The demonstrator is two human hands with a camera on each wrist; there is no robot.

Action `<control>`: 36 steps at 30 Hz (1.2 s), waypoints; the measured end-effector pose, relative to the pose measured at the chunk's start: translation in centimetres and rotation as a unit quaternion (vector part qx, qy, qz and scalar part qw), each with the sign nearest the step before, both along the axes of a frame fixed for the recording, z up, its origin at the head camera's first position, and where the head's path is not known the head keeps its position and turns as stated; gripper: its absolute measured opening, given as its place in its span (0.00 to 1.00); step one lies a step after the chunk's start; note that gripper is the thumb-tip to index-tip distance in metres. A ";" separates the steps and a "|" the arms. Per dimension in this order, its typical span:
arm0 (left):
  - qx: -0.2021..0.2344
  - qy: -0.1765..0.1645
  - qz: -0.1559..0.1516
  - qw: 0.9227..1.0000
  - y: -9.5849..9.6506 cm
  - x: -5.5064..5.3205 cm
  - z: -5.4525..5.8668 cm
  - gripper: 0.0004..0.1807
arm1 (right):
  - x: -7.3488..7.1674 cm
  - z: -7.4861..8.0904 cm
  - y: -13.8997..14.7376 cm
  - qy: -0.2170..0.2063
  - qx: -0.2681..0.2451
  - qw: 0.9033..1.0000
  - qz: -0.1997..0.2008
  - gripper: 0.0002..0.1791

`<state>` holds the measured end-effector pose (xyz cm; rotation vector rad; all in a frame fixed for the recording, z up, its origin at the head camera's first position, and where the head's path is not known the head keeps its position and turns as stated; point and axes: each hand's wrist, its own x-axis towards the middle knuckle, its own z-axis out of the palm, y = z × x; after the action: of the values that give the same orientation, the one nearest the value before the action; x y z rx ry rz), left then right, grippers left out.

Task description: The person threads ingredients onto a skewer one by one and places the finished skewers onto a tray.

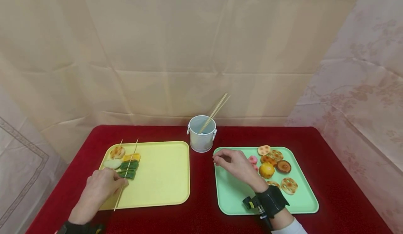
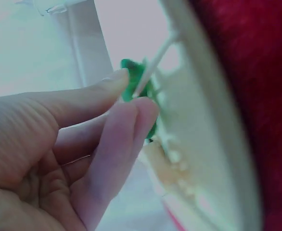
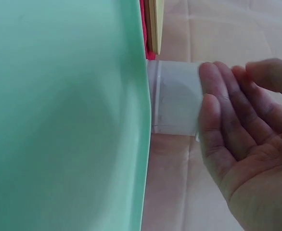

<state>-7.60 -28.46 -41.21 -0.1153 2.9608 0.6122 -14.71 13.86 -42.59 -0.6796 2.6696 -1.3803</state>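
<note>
Over the yellow tray (image 1: 163, 172), my left hand (image 1: 102, 186) pinches a bamboo skewer (image 1: 118, 199) between thumb and fingertips, just below two green vegetable pieces (image 1: 126, 174) threaded on it. A yellow piece (image 1: 136, 157) sits higher on the same skewer. In the left wrist view, the thumb and fingers meet at the skewer beside a green piece (image 2: 131, 77). My right hand (image 1: 237, 165) hovers over the left part of the green tray (image 1: 233, 200), fingers loosely bent and holding nothing. In the right wrist view, its palm and relaxed fingers (image 3: 235, 108) show.
Left of that skewer lies another with a browned round slice (image 1: 118, 152) and a pale oval piece (image 1: 112, 163). A white bucket (image 1: 201, 141) holding several skewers (image 1: 217, 108) stands between the trays. Toy foods, including a mushroom (image 1: 283, 166) and a lotus root slice (image 1: 289, 185), fill the green tray's right side.
</note>
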 end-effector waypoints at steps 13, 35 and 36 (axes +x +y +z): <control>-0.022 0.186 -0.041 0.982 5.1 -2.3 3.4 0.14 | -0.4 1.6 0.7 0.003 -0.042 0.997 -0.063 0.09; 0.099 0.317 -0.053 0.942 13.6 -4.3 -0.2 0.09 | -8.1 6.4 0.5 0.114 0.012 0.980 -0.164 0.14; 0.108 0.317 -0.046 0.941 13.9 -4.3 -0.4 0.09 | -8.6 6.2 0.3 0.111 0.014 0.980 -0.165 0.14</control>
<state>-11.88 -14.61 -41.58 0.2985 3.4321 1.1416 -23.31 14.14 -36.39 -0.4209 3.0858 -1.4063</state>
